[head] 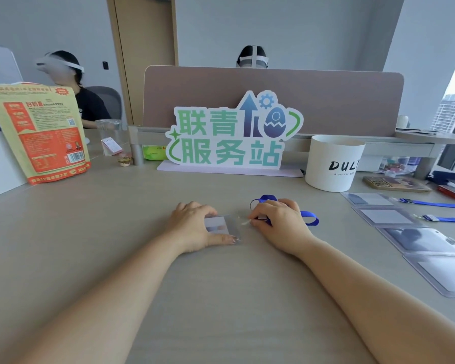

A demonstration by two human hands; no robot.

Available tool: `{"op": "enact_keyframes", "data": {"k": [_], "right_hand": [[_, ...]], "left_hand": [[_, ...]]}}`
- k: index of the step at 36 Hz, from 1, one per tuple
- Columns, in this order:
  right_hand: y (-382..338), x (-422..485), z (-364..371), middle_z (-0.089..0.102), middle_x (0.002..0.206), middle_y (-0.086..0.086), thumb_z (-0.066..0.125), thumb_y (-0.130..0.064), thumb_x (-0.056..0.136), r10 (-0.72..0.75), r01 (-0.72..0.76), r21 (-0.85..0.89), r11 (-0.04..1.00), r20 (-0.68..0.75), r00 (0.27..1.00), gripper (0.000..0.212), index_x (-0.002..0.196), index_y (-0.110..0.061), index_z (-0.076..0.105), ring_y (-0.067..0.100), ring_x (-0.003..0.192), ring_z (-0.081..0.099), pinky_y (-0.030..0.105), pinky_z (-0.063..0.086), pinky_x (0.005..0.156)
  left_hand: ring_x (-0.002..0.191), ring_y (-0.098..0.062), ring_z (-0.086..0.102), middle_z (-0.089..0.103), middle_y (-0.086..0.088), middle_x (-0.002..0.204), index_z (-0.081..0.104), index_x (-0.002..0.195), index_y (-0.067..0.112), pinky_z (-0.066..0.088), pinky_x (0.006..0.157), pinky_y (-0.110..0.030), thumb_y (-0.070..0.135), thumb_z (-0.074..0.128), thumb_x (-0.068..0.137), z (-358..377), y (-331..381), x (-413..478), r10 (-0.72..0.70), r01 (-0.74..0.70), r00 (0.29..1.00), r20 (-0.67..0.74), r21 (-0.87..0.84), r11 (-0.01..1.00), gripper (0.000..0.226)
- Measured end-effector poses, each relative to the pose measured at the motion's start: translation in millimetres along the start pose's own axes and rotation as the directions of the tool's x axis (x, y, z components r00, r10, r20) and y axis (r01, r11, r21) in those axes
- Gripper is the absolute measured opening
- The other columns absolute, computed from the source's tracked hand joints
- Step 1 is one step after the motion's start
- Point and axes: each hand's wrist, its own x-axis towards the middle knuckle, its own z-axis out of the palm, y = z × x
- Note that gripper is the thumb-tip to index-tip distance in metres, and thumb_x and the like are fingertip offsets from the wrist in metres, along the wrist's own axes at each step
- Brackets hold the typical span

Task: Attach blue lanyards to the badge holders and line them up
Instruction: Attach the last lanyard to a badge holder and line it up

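My left grip (pixel 192 224) holds the clear plastic badge holder (pixel 217 224) flat on the pale bench (pixel 116 232). My right grip (pixel 276 219) pinches the blue ribbon lanyard (pixel 309 218) by its clip, just beside the holder. I think I'm joining them. Next, the clip must catch the holder's slot.
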Motion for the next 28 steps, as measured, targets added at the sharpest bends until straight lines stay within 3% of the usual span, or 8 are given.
{"op": "enact_keyframes", "data": {"k": [6, 13, 17, 23, 28], "right_hand": [[0.6, 0.6, -1.6, 0.065, 0.096, -0.012, 0.059, -0.03, 0.09, -0.007, 0.006, -0.037, 0.999, -0.008, 1.0, 0.013, 0.1, -0.028, 0.067, 0.012, 0.097, 0.057, 0.024, 0.013, 0.109], [-0.5, 0.6, -0.3, 0.065, 0.092, -0.015, 0.063, -0.029, 0.087, 0.002, -0.001, 0.035, 0.999, -0.013, 1.0, 0.009, 0.095, -0.03, 0.068, 0.009, 0.095, 0.056, 0.022, 0.011, 0.107], [-1.0, 1.9, 0.9, 0.063, 0.085, -0.017, 0.065, -0.03, 0.086, 0.051, -0.052, 0.156, 0.986, 0.015, 0.999, 0.007, 0.092, -0.03, 0.068, 0.006, 0.086, 0.052, 0.022, 0.013, 0.108], [-1.5, 2.7, 2.1, 0.067, 0.09, -0.01, 0.066, -0.033, 0.085, 0.129, -0.136, 0.272, 0.953, 0.042, 0.991, 0.007, 0.09, -0.03, 0.069, 0.01, 0.094, 0.048, 0.028, 0.027, 0.104], [-2.7, 0.4, 4.6, 0.061, 0.082, -0.021, 0.066, -0.037, 0.085, 0.069, -0.084, 0.191, 0.978, 0.084, 0.994, 0.009, 0.092, -0.031, 0.068, -0.001, 0.086, 0.045, 0.023, 0.02, 0.101]], "left_hand": [[0.114, -0.013, 0.033, 0.042, 0.014, 0.115, 0.049, 0.117, 0.04, 0.025, 0.091, -0.024, 0.095, 0.043, 0.029, 0.1, 0.4, -0.8, 0.083, -0.081, 0.99, -0.118, 0.02, 0.997, 0.104], [0.111, -0.011, 0.033, 0.042, 0.017, 0.114, 0.05, 0.117, 0.04, 0.026, 0.093, -0.024, 0.095, 0.044, 0.032, 1.5, -1.6, -0.6, 0.13, -0.13, 0.98, -0.15, 0.01, 0.991, 0.102], [0.112, -0.011, 0.034, 0.043, 0.016, 0.115, 0.051, 0.118, 0.04, 0.028, 0.096, -0.025, 0.095, 0.044, 0.032, 1.2, -2.2, -0.3, 0.126, -0.128, 0.981, -0.144, 0.001, 0.992, 0.102], [0.114, -0.011, 0.036, 0.044, 0.017, 0.116, 0.051, 0.117, 0.041, 0.03, 0.099, -0.027, 0.095, 0.042, 0.035, 0.9, -3.9, 0.1, 0.118, -0.12, 0.987, -0.106, -0.005, 0.993, 0.098], [0.119, -0.011, 0.042, 0.048, 0.018, 0.123, 0.052, 0.119, 0.043, 0.028, 0.1, -0.029, 0.094, 0.038, 0.046, -4.5, -6.4, -2.5, 0.14, -0.14, 0.99, 0.008, 0.103, 0.985, 0.09]]}}
